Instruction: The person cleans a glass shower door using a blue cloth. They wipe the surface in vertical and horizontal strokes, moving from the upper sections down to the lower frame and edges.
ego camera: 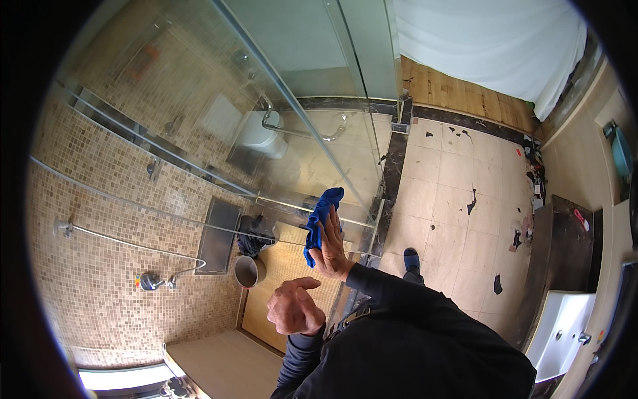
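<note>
My right hand (pixel 330 249) presses a crumpled blue cloth (pixel 321 219) with its palm, fingers stretched along it. The cloth appears to lie against the clear glass shower panel (pixel 304 164), though the exact contact is hard to tell. Lower down and to the left, my left hand (pixel 296 306) hovers with loosely bent fingers, thumb and forefinger apart. Nothing shows in it, and part of its palm is hidden. Beneath it is a ribbed, tan shower floor (pixel 294 272).
A grey bin (pixel 249 272) and a black plastic bag (pixel 254 239) stand by the mosaic wall (pixel 119 269). A toilet (pixel 261 132) is beyond the glass, near a metal handle (pixel 299 132). Dark scraps (pixel 471 202) litter the floor tiles. A white washbasin (pixel 560 329) is at right.
</note>
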A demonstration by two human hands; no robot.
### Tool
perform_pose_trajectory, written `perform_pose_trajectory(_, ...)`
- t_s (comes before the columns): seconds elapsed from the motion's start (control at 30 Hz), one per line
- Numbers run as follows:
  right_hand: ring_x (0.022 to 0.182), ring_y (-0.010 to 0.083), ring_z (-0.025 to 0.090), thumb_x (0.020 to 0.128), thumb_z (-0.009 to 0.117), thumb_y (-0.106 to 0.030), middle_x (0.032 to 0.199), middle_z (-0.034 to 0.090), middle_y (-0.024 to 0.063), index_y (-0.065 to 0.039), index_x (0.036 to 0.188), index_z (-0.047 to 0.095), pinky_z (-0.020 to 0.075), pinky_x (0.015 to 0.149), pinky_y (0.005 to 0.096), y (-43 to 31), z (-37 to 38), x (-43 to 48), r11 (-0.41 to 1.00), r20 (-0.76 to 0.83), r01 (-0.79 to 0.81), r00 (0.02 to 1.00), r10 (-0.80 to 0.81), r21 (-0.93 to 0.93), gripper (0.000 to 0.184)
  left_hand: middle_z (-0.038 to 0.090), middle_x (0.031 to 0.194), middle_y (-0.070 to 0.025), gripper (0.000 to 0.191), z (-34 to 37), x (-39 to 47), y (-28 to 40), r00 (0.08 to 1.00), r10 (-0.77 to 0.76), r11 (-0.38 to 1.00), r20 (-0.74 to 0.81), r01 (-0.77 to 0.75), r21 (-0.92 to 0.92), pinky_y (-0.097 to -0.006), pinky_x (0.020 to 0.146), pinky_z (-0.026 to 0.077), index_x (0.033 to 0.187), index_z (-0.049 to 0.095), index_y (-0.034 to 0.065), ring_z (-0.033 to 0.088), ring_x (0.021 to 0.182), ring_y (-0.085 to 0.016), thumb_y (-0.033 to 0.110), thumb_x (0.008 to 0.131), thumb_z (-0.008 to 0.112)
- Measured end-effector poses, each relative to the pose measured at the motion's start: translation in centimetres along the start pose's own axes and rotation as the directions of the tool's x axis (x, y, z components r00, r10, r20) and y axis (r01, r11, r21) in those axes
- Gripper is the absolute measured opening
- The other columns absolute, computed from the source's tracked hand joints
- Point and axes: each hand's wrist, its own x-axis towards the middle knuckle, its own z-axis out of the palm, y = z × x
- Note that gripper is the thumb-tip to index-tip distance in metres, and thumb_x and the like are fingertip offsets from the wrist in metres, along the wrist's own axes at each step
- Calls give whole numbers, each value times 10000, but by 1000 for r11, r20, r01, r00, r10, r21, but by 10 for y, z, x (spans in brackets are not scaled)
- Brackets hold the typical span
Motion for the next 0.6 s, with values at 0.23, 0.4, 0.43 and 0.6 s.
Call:
perform_pose_trajectory(0.23,1555,501,134,1079,414,-328,1670,190,291,-2,1586,322,146,1239,604,-25,-2,67,993,-171,-119,978,122,28,609,703,686,-172,398,-12,-5,7,999,-35,999,40,34,23,-288,548,509,1353,542,21,676,560,-233,-47,962,570)
perform_pose_trajectory(0.4,1573,428,135,1106,334,-419,1679,212,253,-11,1580,350,118,1262,535,-3,-20,142,983,-202,-183,963,180,5,625,720,702,-149,253,-18,-23,8,990,-140,989,12,139,49,-271,584,497,1226,599,-38,653,571,-202,-21,974,573)
perform_pose_trajectory(0.43,1573,419,136,1109,321,-437,1679,217,249,-10,1582,345,113,1267,515,11,-19,146,970,-228,-241,944,238,14,637,722,704,-146,241,-18,-20,10,989,-145,987,15,144,68,-269,585,496,1211,606,-40,653,569,-201,-20,973,577)
perform_pose_trajectory(0.6,1555,442,167,1126,279,-422,1667,217,274,25,1601,256,138,1276,482,29,7,90,806,-257,-581,766,589,114,653,725,710,-141,100,-18,-22,10,976,-217,975,17,216,41,-271,587,499,1035,654,-57,667,598,-196,-17,963,598)
